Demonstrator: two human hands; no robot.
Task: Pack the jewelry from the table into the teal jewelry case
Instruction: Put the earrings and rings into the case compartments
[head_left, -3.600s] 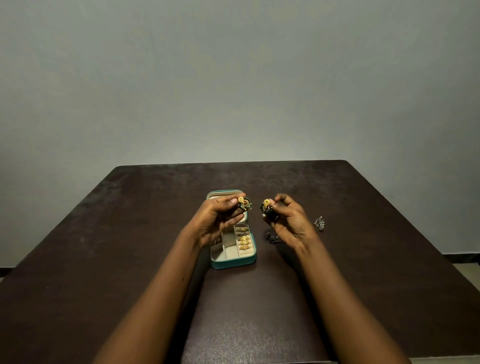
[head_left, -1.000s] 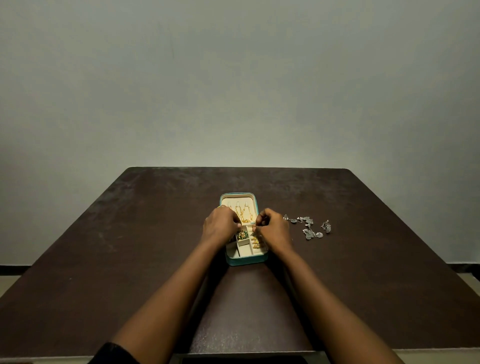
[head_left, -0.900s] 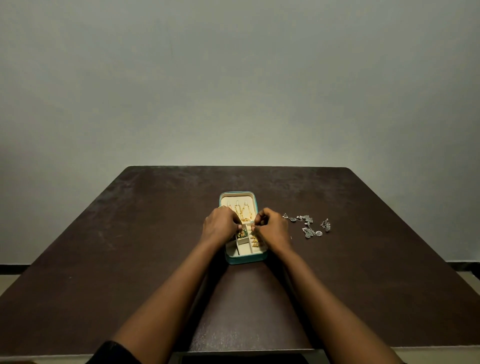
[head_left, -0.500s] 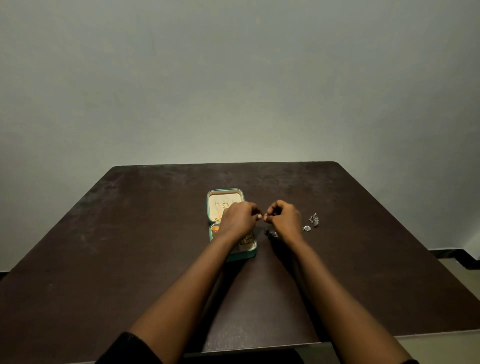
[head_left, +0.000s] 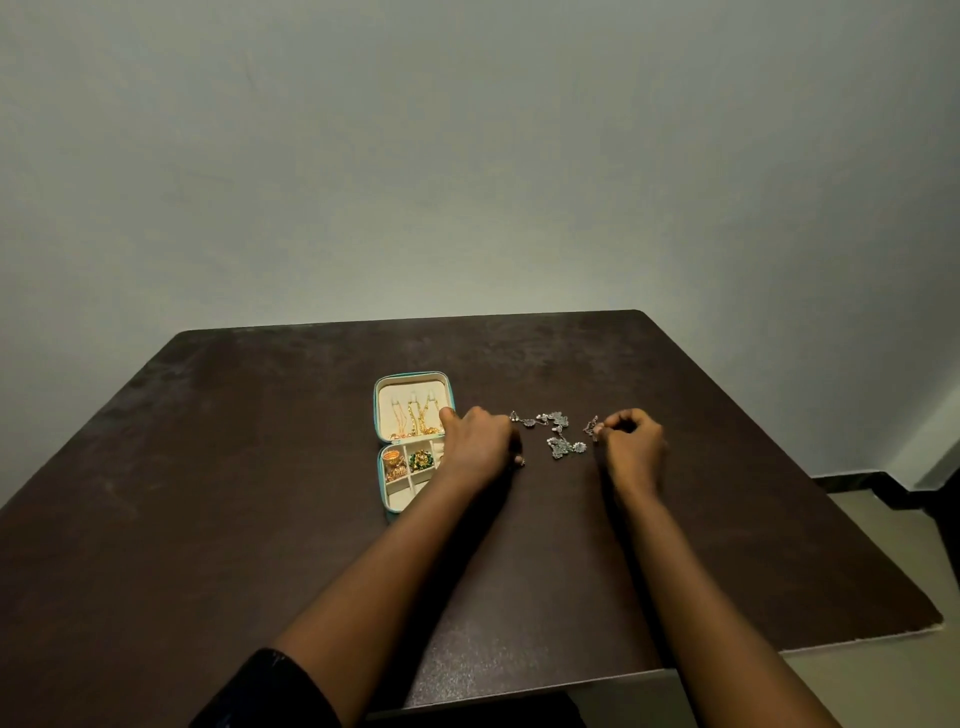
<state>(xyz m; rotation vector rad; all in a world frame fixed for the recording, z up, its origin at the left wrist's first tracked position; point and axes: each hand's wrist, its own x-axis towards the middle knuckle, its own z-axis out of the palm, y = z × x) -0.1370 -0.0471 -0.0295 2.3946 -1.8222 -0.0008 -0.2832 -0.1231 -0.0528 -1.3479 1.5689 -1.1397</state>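
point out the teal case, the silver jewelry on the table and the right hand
teal case (head_left: 377, 415), head view, left rim of the lid
silver jewelry (head_left: 560, 447), head view, lower cluster
right hand (head_left: 631, 441), head view, back of the hand

Dark brown table (head_left: 260, 493) against a plain grey wall (head_left: 467, 156), pale floor (head_left: 872, 675) at right

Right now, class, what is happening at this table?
A person is packing jewelry into an open teal jewelry case on a dark table. Gold chains lie in its lid and gold and green pieces fill two compartments. The silver pieces lie loose on the table beside it. The right hand pinches one at the far end of them; the left hand rests curled between case and silver.
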